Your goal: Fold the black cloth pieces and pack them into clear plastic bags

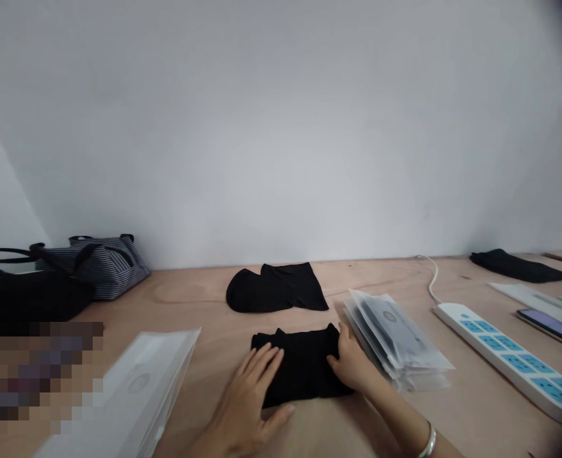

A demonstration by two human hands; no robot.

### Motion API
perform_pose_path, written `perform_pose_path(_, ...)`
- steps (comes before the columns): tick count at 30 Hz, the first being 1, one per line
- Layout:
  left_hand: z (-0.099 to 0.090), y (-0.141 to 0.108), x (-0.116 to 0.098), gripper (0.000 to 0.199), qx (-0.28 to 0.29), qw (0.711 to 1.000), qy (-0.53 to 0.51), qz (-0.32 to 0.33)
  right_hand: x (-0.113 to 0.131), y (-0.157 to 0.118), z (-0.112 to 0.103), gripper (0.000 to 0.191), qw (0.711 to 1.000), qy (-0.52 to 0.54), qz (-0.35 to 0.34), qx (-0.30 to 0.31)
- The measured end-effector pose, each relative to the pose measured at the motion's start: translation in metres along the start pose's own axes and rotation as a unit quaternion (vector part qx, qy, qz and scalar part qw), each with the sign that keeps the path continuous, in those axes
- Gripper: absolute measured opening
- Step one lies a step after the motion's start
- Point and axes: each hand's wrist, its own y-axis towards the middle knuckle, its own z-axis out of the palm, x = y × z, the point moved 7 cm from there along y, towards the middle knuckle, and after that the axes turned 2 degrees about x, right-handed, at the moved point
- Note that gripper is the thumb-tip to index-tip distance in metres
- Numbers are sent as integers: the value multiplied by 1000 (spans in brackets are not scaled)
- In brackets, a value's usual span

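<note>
Two bags (112, 270) and a pile of plastic pouches (135, 388) are set on the left of the table (214, 289). At the middle, a folded black cloth (304, 369) is covered at its left edge by the left hand (250, 397), fingers outstretched, thumb apart, and touched at its right by the right hand (350, 359); whether it is pinched there cannot be told. Farther right, packets (400, 331) and a power strip (514, 366) are placed.

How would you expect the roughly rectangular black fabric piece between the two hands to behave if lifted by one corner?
The roughly rectangular black fabric piece would probably droop, as its edges look soft and uneven. It is likely light, lying thin on the pale brown wooden table. It seems unlikely to roll, given its flat shape.
</note>
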Motion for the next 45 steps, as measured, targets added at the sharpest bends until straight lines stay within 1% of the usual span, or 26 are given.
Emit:
perform_pose_path(2, 1, -13, 25, 90, -3, 997, 27, -68, 5, 2, -7, 69, 1000, 8, 18, 12)
perform_pose_path(3, 2, -19, 38, 96, 9, 994, 39, -105, 10, 2, -14, 67, 1000, 7, 26, 12)
perform_pose_path(5, 5, -30, 56, 103, 48, 984, 54, -165, 30, 2, -29, 62, 1000, 0, 18, 0)
perform_pose_path(7, 6, -36, 63, 106, 87, 976, 58, -192, 59, -1, -42, 59, 1000, 7, -16, -14)
perform_pose_path(9, 6, -36, 61, 111, 114, 973, 58, -191, 92, -4, -47, 59, 998, 24, -52, -17)
perform_pose_path(10, 5, -36, 59, 112, 121, 973, 56, -190, 108, -6, -45, 59, 998, 30, -62, -14)
perform_pose_path(12, 4, -34, 57, 114, 120, 972, 51, -193, 137, -10, -34, 58, 997, 30, -75, -6)
perform_pose_path(14, 3, -34, 57, 114, 104, 974, 41, -197, 161, -14, -11, 59, 996, 8, -87, 20)
perform_pose_path(16, 3, -34, 60, 112, 86, 976, 30, -199, 176, -18, 13, 58, 995, -33, -84, 40)
perform_pose_path(18, 6, -35, 63, 112, 82, 976, 23, -199, 182, -24, 31, 64, 992, -71, -94, 44)
perform_pose_path(19, 8, -36, 64, 113, 85, 976, 21, -200, 183, -27, 35, 68, 990, -84, -109, 44)
perform_pose_path(21, 11, -39, 67, 114, 87, 976, 16, -201, 180, -32, 36, 74, 980, -103, -164, 43)
perform_pose_path(22, 12, -39, 68, 115, 82, 976, 14, -200, 177, -36, 34, 74, 972, -109, -204, 46)
perform_pose_path(24, 10, -39, 67, 118, 52, 980, 17, -192, 165, -43, 25, 71, 946, -122, -294, 58)
perform_pose_path(26, 2, -33, 59, 120, 9, 987, 28, -159, 148, -48, 15, 69, 921, -125, -363, 64)
perform_pose_path(28, -10, -20, 44, 116, -20, 994, 43, -97, 127, -48, 9, 72, 911, -113, -389, 75)
perform_pose_path(29, -15, -12, 35, 112, -24, 997, 49, -61, 117, -47, 8, 76, 910, -97, -395, 81)
perform_pose_path(31, -20, 4, 18, 103, -7, 998, 55, 3, 101, -44, 7, 83, 917, -65, -386, 83)
perform_pose_path(34, -16, 21, 4, 86, 42, 996, 40, 67, 86, -37, 7, 85, 935, -58, -345, 57)
perform_pose_path(36, -7, 24, 5, 73, 62, 995, 15, 73, 82, -35, 7, 77, 939, -74, -333, 52)
perform_pose_path(38, 2, 22, 11, 64, 66, 996, -13, 55, 82, -37, 7, 62, 936, -85, -335, 68)
perform_pose_path(40, 9, 18, 17, 61, 60, 997, -36, 37, 84, -39, 6, 47, 933, -90, -339, 83)
perform_pose_path(41, 11, 17, 19, 61, 57, 997, -43, 32, 85, -39, 6, 42, 932, -90, -341, 86)
perform_pose_path(45, 12, 14, 22, 60, 55, 996, -58, 24, 91, -34, 10, 43, 927, -96, -351, 92)
